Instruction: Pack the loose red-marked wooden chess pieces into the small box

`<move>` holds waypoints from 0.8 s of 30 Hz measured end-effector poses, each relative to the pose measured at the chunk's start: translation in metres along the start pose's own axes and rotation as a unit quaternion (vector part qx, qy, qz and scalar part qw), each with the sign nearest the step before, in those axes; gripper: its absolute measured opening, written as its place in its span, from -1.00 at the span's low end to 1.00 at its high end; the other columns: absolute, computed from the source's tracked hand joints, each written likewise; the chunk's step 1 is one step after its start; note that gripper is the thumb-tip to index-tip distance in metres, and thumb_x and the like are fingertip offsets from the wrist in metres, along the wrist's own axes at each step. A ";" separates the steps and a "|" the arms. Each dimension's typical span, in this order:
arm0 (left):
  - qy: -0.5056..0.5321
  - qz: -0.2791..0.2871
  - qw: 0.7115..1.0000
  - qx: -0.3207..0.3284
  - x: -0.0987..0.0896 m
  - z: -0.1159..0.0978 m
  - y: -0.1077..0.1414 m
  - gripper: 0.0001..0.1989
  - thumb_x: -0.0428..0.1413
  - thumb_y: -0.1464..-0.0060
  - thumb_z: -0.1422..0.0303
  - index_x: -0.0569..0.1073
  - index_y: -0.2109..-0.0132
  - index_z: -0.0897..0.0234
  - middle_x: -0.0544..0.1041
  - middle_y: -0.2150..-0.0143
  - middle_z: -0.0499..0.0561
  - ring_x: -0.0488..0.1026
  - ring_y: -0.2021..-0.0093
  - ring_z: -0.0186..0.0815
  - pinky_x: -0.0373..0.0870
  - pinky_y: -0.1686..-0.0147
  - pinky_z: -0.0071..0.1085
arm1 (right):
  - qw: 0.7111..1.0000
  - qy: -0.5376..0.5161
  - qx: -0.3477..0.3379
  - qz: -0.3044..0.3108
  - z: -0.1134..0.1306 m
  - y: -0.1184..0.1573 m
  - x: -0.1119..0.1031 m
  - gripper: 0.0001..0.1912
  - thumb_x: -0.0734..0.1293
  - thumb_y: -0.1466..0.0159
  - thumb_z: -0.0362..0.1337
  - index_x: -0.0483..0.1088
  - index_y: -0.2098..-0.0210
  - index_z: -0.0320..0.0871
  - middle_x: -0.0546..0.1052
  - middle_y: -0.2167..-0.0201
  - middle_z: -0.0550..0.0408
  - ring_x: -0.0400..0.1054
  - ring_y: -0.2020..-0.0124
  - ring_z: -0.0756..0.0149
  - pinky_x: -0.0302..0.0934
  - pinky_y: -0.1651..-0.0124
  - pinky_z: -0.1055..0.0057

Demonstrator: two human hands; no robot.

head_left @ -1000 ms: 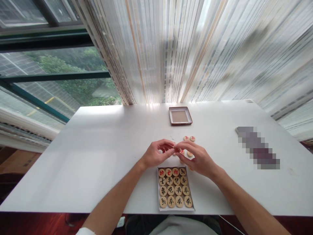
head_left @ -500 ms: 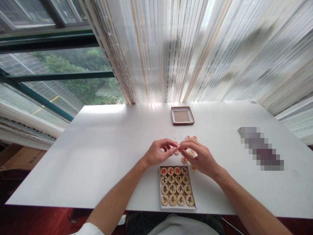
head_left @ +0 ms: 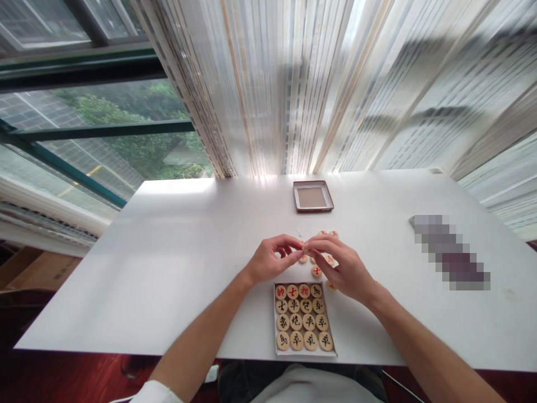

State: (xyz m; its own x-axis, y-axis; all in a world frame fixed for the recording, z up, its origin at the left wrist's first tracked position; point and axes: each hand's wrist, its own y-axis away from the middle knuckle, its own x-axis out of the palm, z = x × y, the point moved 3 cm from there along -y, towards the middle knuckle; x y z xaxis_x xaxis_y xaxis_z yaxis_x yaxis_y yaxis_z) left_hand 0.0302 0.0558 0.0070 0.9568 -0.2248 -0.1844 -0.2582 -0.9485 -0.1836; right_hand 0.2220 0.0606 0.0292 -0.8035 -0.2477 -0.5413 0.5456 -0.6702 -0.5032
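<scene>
Between left (head_left: 267,262) and right grip (head_left: 346,271) sits a piece (head_left: 306,251).

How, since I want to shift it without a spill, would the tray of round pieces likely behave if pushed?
The tray would probably slide flat rather than tip, being wide and low. Its round pieces should shift little, as they sit closely packed, four by four. Lifted by one side, it might flex, as it looks thin-walled.

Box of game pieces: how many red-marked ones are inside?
3, all in the box's far row: leftmost piece, second piece and third piece. None inside looks hidden.
</scene>
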 end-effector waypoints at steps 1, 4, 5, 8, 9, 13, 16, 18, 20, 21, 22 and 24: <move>0.000 0.000 1.000 0.000 0.000 0.000 0.000 -0.79 0.24 -0.16 0.27 0.58 0.11 0.30 0.63 0.20 0.08 0.54 0.33 -0.35 0.43 0.35 -0.47 | 1.000 0.005 -0.001 -0.004 0.000 0.000 0.000 -0.74 0.26 -0.38 -0.42 0.41 -0.02 -0.03 0.52 0.11 0.01 0.45 0.09 0.23 0.38 -0.05 0.18; 0.002 0.000 1.000 -0.002 -0.001 0.000 0.000 -0.78 0.24 -0.16 0.27 0.57 0.11 0.30 0.63 0.21 0.08 0.54 0.32 -0.35 0.43 0.35 -0.47 | 1.000 0.020 -0.004 -0.018 0.000 0.000 0.001 -0.73 0.30 -0.36 -0.40 0.41 -0.03 -0.02 0.50 0.08 0.00 0.45 0.06 0.20 0.39 -0.05 0.16; 0.002 -0.002 1.000 -0.003 -0.001 0.001 0.000 -0.78 0.24 -0.16 0.27 0.57 0.10 0.30 0.63 0.21 0.08 0.54 0.33 -0.35 0.43 0.35 -0.47 | 0.999 0.026 -0.006 -0.023 -0.001 0.000 0.002 -0.72 0.31 -0.36 -0.39 0.41 -0.03 -0.02 0.49 0.06 -0.01 0.45 0.05 0.19 0.40 -0.02 0.17; 0.003 -0.009 1.000 -0.007 0.000 0.002 0.000 -0.77 0.25 -0.15 0.26 0.57 0.11 0.30 0.62 0.21 0.08 0.53 0.35 -0.36 0.43 0.37 -0.47 | 0.998 0.045 -0.017 -0.034 -0.002 0.002 0.004 -0.68 0.32 -0.35 -0.40 0.40 -0.07 -0.01 0.47 0.03 -0.02 0.44 0.03 0.18 0.42 0.00 0.19; 0.004 -0.009 1.000 -0.007 0.000 0.002 0.000 -0.76 0.25 -0.15 0.25 0.57 0.10 0.31 0.62 0.21 0.08 0.52 0.36 -0.37 0.43 0.37 -0.47 | 0.998 0.048 -0.021 -0.034 -0.003 0.002 0.004 -0.67 0.32 -0.35 -0.40 0.40 -0.07 0.00 0.47 0.03 -0.01 0.45 0.04 0.19 0.42 -0.02 0.18; 0.006 -0.007 1.000 -0.007 0.000 0.001 -0.001 -0.74 0.26 -0.14 0.24 0.57 0.10 0.31 0.62 0.21 0.09 0.51 0.35 -0.37 0.43 0.37 -0.46 | 0.998 0.044 -0.030 -0.029 -0.005 0.003 0.006 -0.66 0.31 -0.36 -0.42 0.39 -0.08 0.01 0.48 0.06 0.01 0.47 0.09 0.24 0.43 -0.05 0.19; 0.007 -0.009 1.000 -0.013 0.000 0.002 -0.001 -0.73 0.27 -0.13 0.23 0.57 0.10 0.31 0.62 0.21 0.09 0.51 0.35 -0.37 0.43 0.37 -0.47 | 0.998 0.046 -0.033 -0.030 -0.005 0.002 0.006 -0.67 0.32 -0.35 -0.41 0.40 -0.08 0.00 0.49 0.07 0.01 0.48 0.12 0.24 0.45 -0.01 0.20; 0.009 -0.010 1.000 -0.017 0.000 0.002 0.000 -0.73 0.26 -0.13 0.23 0.57 0.10 0.31 0.62 0.20 0.09 0.51 0.35 -0.37 0.44 0.36 -0.47 | 0.998 0.048 -0.034 -0.034 -0.005 0.001 0.006 -0.66 0.33 -0.35 -0.40 0.40 -0.09 0.00 0.50 0.09 0.01 0.49 0.13 0.25 0.46 0.00 0.21; 0.012 -0.010 1.000 -0.017 0.001 0.003 0.000 -0.72 0.26 -0.13 0.23 0.56 0.09 0.32 0.61 0.19 0.10 0.51 0.35 -0.38 0.45 0.36 -0.47 | 0.997 0.053 -0.034 -0.041 -0.004 0.001 0.005 -0.65 0.34 -0.34 -0.40 0.40 -0.10 -0.01 0.51 0.10 0.02 0.49 0.15 0.25 0.46 0.01 0.22; 0.014 -0.010 1.000 -0.018 0.001 0.003 0.000 -0.72 0.25 -0.14 0.23 0.56 0.09 0.32 0.61 0.19 0.10 0.50 0.36 -0.38 0.45 0.36 -0.47 | 0.997 0.056 -0.036 -0.045 -0.003 0.001 0.005 -0.64 0.35 -0.33 -0.39 0.40 -0.10 -0.01 0.52 0.11 0.02 0.50 0.15 0.25 0.45 0.01 0.23; 0.017 -0.010 1.000 -0.019 0.001 0.003 0.000 -0.72 0.25 -0.14 0.22 0.55 0.09 0.33 0.61 0.19 0.10 0.50 0.36 -0.38 0.46 0.37 -0.47 | 0.996 0.060 -0.037 -0.048 -0.003 0.000 0.005 -0.64 0.36 -0.33 -0.39 0.40 -0.10 -0.02 0.52 0.11 0.02 0.50 0.16 0.25 0.45 0.01 0.23; 0.022 -0.008 0.999 -0.022 0.001 0.003 -0.001 -0.71 0.25 -0.14 0.22 0.55 0.09 0.33 0.61 0.19 0.10 0.50 0.37 -0.38 0.46 0.37 -0.46 | 0.996 0.067 -0.041 -0.052 -0.002 0.000 0.004 -0.63 0.38 -0.32 -0.39 0.41 -0.10 -0.03 0.53 0.12 0.02 0.49 0.15 0.25 0.44 0.01 0.24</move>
State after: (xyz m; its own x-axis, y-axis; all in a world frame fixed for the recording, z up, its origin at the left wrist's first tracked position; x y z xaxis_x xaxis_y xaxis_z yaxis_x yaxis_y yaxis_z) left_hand 0.0309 0.0568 0.0043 0.9659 -0.2186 -0.1390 -0.2380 -0.9606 -0.1432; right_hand 0.2194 0.0608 0.0254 -0.8206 -0.0813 -0.5657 0.4834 -0.6267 -0.6112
